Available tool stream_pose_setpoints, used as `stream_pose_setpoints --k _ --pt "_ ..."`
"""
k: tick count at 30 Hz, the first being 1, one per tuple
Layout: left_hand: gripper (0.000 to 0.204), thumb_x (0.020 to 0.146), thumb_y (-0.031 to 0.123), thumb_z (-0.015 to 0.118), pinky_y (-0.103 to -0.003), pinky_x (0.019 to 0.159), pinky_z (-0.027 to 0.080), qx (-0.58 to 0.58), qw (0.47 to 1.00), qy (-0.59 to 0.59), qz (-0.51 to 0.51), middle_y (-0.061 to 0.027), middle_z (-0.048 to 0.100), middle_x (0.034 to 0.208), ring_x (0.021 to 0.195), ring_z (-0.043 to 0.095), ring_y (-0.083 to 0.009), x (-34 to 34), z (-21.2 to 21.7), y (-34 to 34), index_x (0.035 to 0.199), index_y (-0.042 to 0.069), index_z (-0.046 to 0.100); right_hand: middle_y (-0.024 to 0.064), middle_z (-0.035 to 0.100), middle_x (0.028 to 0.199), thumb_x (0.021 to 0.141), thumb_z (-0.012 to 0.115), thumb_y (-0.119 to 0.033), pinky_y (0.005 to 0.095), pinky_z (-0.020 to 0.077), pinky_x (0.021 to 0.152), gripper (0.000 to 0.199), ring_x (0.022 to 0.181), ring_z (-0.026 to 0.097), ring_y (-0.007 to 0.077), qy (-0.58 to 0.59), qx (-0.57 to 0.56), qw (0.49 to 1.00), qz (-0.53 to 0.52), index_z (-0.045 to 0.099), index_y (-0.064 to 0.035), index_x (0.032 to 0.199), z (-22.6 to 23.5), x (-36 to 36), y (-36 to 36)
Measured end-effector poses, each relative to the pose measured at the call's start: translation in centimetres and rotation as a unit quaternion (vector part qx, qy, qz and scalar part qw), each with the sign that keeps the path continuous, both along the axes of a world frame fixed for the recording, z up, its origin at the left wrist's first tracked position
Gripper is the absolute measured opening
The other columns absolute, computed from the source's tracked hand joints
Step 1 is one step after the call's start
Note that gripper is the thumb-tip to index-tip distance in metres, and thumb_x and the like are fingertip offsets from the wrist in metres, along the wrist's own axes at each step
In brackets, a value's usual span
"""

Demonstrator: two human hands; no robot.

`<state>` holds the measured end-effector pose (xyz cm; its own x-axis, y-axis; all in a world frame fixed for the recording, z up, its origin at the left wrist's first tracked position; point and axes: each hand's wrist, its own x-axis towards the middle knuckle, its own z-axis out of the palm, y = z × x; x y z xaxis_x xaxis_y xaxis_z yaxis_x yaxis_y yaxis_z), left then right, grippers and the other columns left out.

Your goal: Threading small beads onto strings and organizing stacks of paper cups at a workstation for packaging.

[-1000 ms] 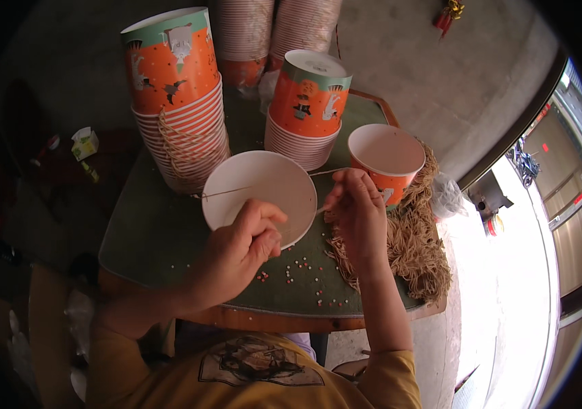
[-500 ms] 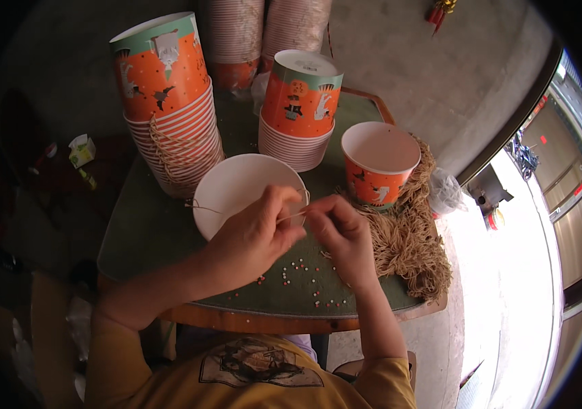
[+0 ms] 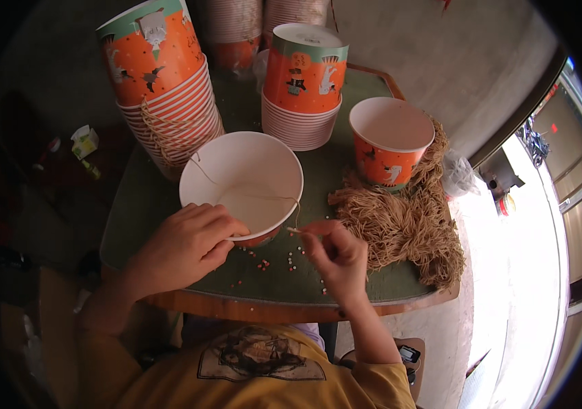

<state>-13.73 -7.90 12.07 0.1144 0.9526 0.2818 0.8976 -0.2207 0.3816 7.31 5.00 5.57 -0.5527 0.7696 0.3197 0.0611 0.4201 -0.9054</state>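
Note:
An open paper bucket (image 3: 263, 160), white inside and orange outside, stands tilted toward me on the green table. My left hand (image 3: 189, 245) grips its near rim, with the fingertips over the edge. A thin tan cord (image 3: 297, 211) crosses the bucket's inside and passes over its right rim. Just outside that rim, the fingers of my right hand (image 3: 337, 258) pinch the cord's pale end. A second piece of cord (image 3: 199, 162) shows at the bucket's far left rim. Small white and red beads (image 3: 263, 264) lie scattered on the table below the bucket.
At the far left rises a tall stack of orange buckets (image 3: 175, 88), corded handles hanging at its side. Behind stands a shorter upside-down stack (image 3: 304, 82). Another upright bucket (image 3: 389, 153) is at right, beside a heap of tan cords (image 3: 406, 232). The table's wooden edge (image 3: 236, 305) is near me.
My hands have moved apart. The left has dropped to the bucket's near rim; the right has moved lower, right of the bucket, holding the cord's end. The whole view has shifted slightly.

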Motion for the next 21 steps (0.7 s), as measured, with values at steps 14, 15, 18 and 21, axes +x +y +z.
stream_pose_setpoints --k 14,15,18,21 --pt "0.042 0.082 0.002 0.059 -0.033 0.066 0.049 -0.113 0.979 -0.159 0.064 -0.0094 0.061 0.081 0.069 0.061 -0.0206 2.4 0.1 3.6 0.123 0.008 0.055 0.0034 0.05 0.056 0.076 0.074 -0.008 0.032 0.0414 0.046 0.014 0.047 0.05 0.0168 -0.004 0.135 0.985 -0.103 0.063 -0.0107 0.084 -1.4 -1.4 -1.5" --pt "0.042 0.082 0.002 0.059 -0.033 0.066 0.049 -0.113 0.979 -0.158 0.065 -0.0094 0.061 0.081 0.069 0.061 -0.0206 2.1 0.1 3.4 0.123 0.008 0.055 0.0035 0.051 0.056 0.077 0.073 -0.008 0.0319 0.0415 0.046 0.013 0.048 0.051 0.0167 0.004 0.135 0.986 -0.098 0.062 -0.0102 0.084 -1.4 -1.6 -1.5" --pt "0.045 0.082 0.0 0.059 -0.029 0.062 0.047 -0.134 0.968 -0.201 0.061 -0.0066 0.058 0.075 0.064 0.055 -0.0142 1.5 0.4 3.1 0.127 0.008 0.054 0.0038 0.051 0.055 0.077 0.072 -0.007 0.0321 0.0418 0.046 0.013 0.048 0.051 0.0169 0.02 0.133 0.987 -0.088 0.061 -0.0097 0.084 -1.1 -2.1 -1.4" --pt "0.048 0.083 -0.001 0.059 -0.027 0.061 0.045 -0.146 0.967 -0.201 0.048 -0.0041 0.056 0.072 0.063 0.051 -0.0101 1.3 0.7 3.0 0.129 0.008 0.053 0.0041 0.051 0.056 0.078 0.071 -0.007 0.0326 0.0422 0.046 0.012 0.048 0.052 0.0173 0.024 0.129 0.988 -0.081 0.061 -0.0094 0.084 -0.9 -2.6 -1.4"
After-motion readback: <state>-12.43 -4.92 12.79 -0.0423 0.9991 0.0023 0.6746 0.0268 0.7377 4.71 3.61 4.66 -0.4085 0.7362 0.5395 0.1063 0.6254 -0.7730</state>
